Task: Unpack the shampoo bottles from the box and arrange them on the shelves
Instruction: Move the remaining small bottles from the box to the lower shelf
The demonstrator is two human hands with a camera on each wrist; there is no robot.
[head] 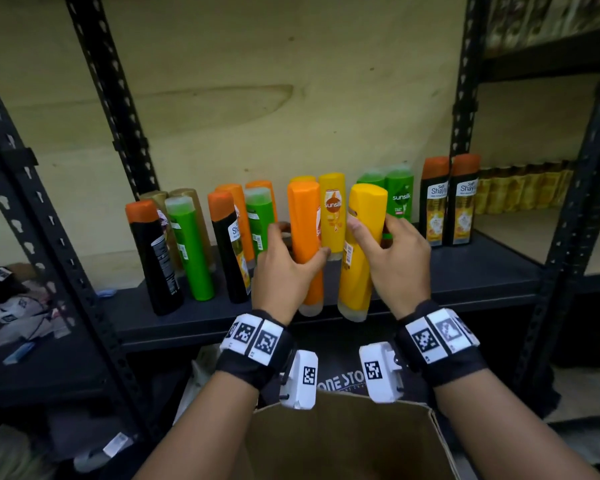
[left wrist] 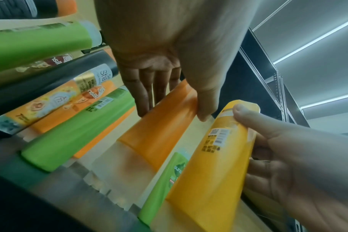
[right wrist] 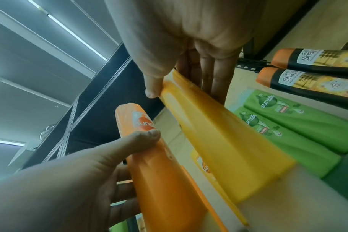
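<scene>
Head view: left hand (head: 284, 271) grips an orange bottle (head: 305, 244) and right hand (head: 395, 265) grips a yellow bottle (head: 359, 258), both standing on the shelf (head: 482, 271) front, side by side among other bottles.

The shelf (head: 482, 271) has bare board along its near right part, in front of the two black bottles (head: 449, 202) standing far right. Its left half is crowded: black, green and orange bottles (head: 191, 244) stand close together, with only narrow gaps between them. Black slotted posts (head: 568, 202) bound the bay on both sides. An open cardboard box (head: 347, 441) sits below the near edge.
</scene>
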